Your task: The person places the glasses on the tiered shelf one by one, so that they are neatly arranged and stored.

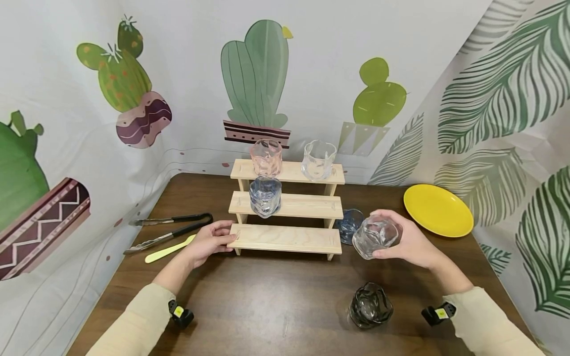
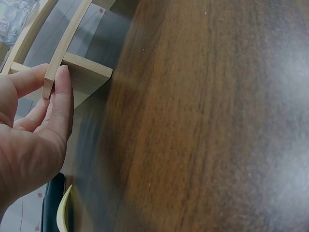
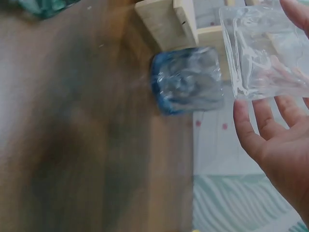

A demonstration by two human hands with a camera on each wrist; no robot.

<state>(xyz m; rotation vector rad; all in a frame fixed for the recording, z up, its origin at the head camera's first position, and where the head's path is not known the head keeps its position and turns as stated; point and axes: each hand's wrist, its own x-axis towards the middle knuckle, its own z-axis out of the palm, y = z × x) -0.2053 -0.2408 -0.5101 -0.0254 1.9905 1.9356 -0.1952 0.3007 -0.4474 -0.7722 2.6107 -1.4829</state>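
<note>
A three-step wooden stand (image 1: 285, 238) is on the table, and my left hand (image 1: 213, 243) pinches the left end of its lowest shelf between thumb and fingers, as the left wrist view also shows (image 2: 41, 123). My right hand (image 1: 411, 242) grips a clear glass (image 1: 375, 236) off the table, to the right of the stand. Below and left of it, a blue glass (image 3: 186, 79) stands on the table beside the stand. A pink glass (image 1: 266, 158) and a clear glass (image 1: 318, 160) sit on the top shelf. Another bluish glass (image 1: 265, 197) rests on the middle shelf.
Nearer the front right stands a dark smoky glass (image 1: 370, 306). A yellow plate (image 1: 438, 210) lies at the back right. Black-handled tongs (image 1: 178, 231) and a pale yellow utensil (image 1: 166, 250) lie left of the stand. Printed fabric (image 1: 320, 74) hangs behind the table.
</note>
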